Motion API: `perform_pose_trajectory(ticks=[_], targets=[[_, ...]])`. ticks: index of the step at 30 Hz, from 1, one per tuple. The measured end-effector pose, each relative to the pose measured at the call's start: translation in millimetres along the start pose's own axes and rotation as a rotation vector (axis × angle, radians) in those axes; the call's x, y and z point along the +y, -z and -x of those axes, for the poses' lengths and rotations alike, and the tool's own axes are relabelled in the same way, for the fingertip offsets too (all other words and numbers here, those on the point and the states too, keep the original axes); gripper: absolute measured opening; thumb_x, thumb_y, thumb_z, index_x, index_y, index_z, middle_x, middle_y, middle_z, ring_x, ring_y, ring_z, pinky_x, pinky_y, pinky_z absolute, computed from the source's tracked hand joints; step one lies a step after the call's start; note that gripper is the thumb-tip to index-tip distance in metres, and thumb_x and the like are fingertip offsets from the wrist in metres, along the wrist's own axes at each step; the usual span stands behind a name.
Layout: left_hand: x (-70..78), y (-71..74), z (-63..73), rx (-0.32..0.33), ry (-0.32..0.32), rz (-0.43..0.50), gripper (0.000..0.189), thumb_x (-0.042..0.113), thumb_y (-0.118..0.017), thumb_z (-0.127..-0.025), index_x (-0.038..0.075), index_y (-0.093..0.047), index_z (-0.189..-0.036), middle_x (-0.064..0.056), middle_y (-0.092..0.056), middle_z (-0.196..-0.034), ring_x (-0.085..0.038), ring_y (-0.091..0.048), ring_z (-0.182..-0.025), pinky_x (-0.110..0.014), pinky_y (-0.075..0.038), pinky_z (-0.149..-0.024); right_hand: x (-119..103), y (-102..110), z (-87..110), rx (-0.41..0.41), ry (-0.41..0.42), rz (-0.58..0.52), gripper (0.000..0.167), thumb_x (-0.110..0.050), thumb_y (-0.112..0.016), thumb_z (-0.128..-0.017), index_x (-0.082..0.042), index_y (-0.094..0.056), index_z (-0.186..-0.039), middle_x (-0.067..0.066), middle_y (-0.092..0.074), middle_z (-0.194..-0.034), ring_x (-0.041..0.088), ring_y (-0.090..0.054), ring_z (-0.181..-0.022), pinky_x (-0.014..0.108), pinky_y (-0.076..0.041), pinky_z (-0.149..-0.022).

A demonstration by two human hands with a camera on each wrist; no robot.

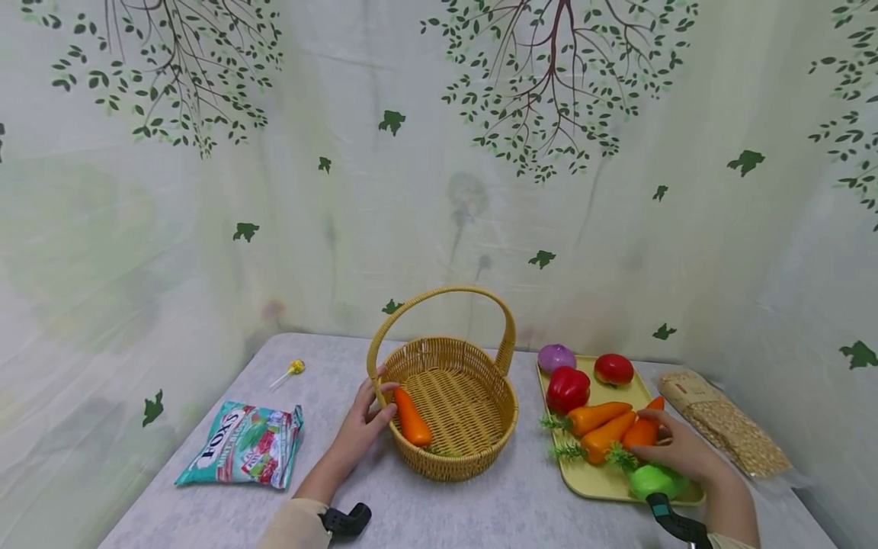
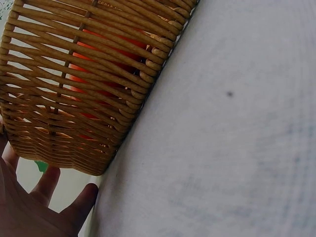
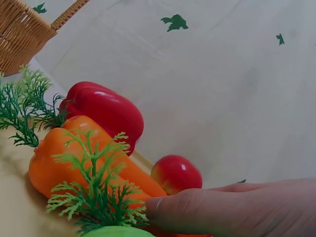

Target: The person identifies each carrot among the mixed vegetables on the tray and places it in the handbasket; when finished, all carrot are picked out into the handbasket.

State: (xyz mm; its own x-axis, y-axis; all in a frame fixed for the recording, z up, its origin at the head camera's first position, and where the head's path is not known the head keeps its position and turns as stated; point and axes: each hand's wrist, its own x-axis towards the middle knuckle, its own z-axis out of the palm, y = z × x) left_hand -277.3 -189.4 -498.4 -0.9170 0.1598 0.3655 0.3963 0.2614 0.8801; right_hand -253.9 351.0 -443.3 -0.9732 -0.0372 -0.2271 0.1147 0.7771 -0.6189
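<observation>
A wicker basket (image 1: pixel 453 469) with a tall arched handle stands mid-table. One orange carrot (image 1: pixel 412 418) leans inside its left wall. My left hand (image 1: pixel 357 427) holds the basket's left rim near the handle's foot, some fingers spread along the outer weave in the left wrist view. At the right, my right hand (image 1: pixel 689 451) grips the rightmost carrot (image 1: pixel 643 432) on a yellow tray (image 1: pixel 583 486), thumb on its near side. Two more carrots (image 1: pixel 599 416) lie beside it, with green leafy tops (image 3: pixel 94 187). Below the right hand sits a light-green vegetable (image 1: pixel 655 480), partly covered by the wrist camera.
On the tray are a red bell pepper (image 1: pixel 568 390), a round red item (image 1: pixel 613 369) and a purple onion (image 1: pixel 556 357). Right of it lies a clear bag of grain-like food (image 1: pixel 727 423). A teal snack bag (image 1: pixel 243 444) and a yellow lollipop (image 1: pixel 296 367) lie at the left.
</observation>
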Motion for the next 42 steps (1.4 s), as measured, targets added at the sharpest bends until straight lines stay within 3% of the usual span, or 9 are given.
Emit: perform_pose_trajectory(ticks=[6,9,13,18,20,24,27,34,42], targets=[[1.0,-0.5,-2.0,0.009,0.003,0.015,0.039,0.017,-0.056,-0.102,0.006,-0.052,-0.139,-0.007,-0.016,-0.168,-0.038,-0.019,-0.154,-0.062,-0.037,-0.110,-4.4,5.3,1.5,0.060,0.023,-0.027,0.088,-0.051,-0.071,-0.088,-0.001,-0.032,-0.150,0.033,-0.049,-0.133,0.037,-0.054,-0.110,0.043,-0.050,-0.082],[0.0,-0.2,-2.6,0.009,-0.005,0.014,0.039,0.017,-0.056,-0.102,0.005,-0.052,-0.139,-0.008,-0.016,-0.168,-0.038,-0.019,-0.154,-0.063,-0.037,-0.110,-5.6,4.5,0.5,0.109,0.036,-0.034,0.086,-0.051,-0.068,-0.090,-0.001,-0.032,-0.149,0.034,-0.044,-0.138,0.042,-0.051,-0.116,0.046,-0.051,-0.085],[-0.3,0.4,-1.8,0.005,-0.010,0.004,0.040,0.019,-0.056,-0.102,0.006,-0.052,-0.140,-0.008,-0.016,-0.168,-0.038,-0.020,-0.153,-0.057,-0.040,-0.110,-6.1,2.5,-1.3,0.193,0.038,-0.087,0.080,-0.046,-0.067,-0.093,-0.002,-0.030,-0.149,0.035,-0.037,-0.137,0.048,-0.049,-0.118,0.046,-0.053,-0.086],[-0.7,0.4,-0.1,0.007,-0.016,0.002,0.039,0.019,-0.056,-0.102,0.007,-0.053,-0.139,-0.008,-0.017,-0.167,-0.037,-0.022,-0.153,-0.027,-0.042,-0.107,-7.0,-1.7,-4.1,0.305,0.037,-0.130,0.078,-0.044,-0.066,-0.094,-0.003,-0.029,-0.150,0.037,-0.027,-0.138,0.054,-0.051,-0.117,0.045,-0.055,-0.086],[-1.3,0.3,0.5,0.007,-0.017,0.001,0.039,0.020,-0.056,-0.102,0.007,-0.053,-0.138,-0.007,-0.018,-0.167,-0.036,-0.022,-0.153,-0.022,-0.041,-0.105,-7.9,-3.6,-5.1,0.332,0.034,-0.130,0.082,-0.046,-0.065,-0.094,-0.003,-0.027,-0.152,0.039,-0.022,-0.142,0.055,-0.050,-0.119,0.048,-0.055,-0.089],[-2.5,0.4,1.5,0.007,-0.018,-0.018,0.039,0.020,-0.056,-0.102,0.008,-0.053,-0.139,-0.007,-0.018,-0.167,-0.037,-0.022,-0.153,-0.029,-0.042,-0.106,-12.8,-5.7,-5.4,0.324,0.041,-0.129,0.092,-0.050,-0.065,-0.093,-0.007,-0.016,-0.159,0.041,-0.012,-0.153,0.058,-0.041,-0.128,0.056,-0.051,-0.096],[-2.9,0.5,1.7,0.006,-0.020,-0.021,0.039,0.019,-0.056,-0.102,0.007,-0.053,-0.139,-0.008,-0.017,-0.167,-0.037,-0.022,-0.153,-0.032,-0.043,-0.107,-18.7,-6.5,-3.9,0.311,0.089,-0.148,0.090,-0.044,-0.065,-0.095,-0.011,-0.013,-0.161,0.038,-0.011,-0.158,0.058,-0.037,-0.131,0.059,-0.050,-0.098],[-2.8,-0.1,0.9,0.001,-0.013,-0.007,0.039,0.020,-0.056,-0.102,0.009,-0.053,-0.139,-0.006,-0.017,-0.168,-0.036,-0.021,-0.153,-0.028,-0.042,-0.106,-33.9,-9.9,-1.5,0.327,0.229,-0.232,0.075,-0.032,-0.065,-0.097,-0.011,-0.025,-0.158,0.032,-0.033,-0.155,0.050,-0.047,-0.130,0.043,-0.055,-0.094],[-2.8,-0.3,0.5,0.009,-0.012,-0.007,0.038,0.018,-0.055,-0.102,0.008,-0.053,-0.138,-0.007,-0.017,-0.168,-0.036,-0.021,-0.153,-0.026,-0.041,-0.106,-56.3,-13.5,-1.6,0.282,0.326,-0.307,0.068,-0.033,-0.067,-0.096,-0.016,-0.035,-0.153,0.026,-0.037,-0.153,0.049,-0.055,-0.124,0.030,-0.058,-0.085]])
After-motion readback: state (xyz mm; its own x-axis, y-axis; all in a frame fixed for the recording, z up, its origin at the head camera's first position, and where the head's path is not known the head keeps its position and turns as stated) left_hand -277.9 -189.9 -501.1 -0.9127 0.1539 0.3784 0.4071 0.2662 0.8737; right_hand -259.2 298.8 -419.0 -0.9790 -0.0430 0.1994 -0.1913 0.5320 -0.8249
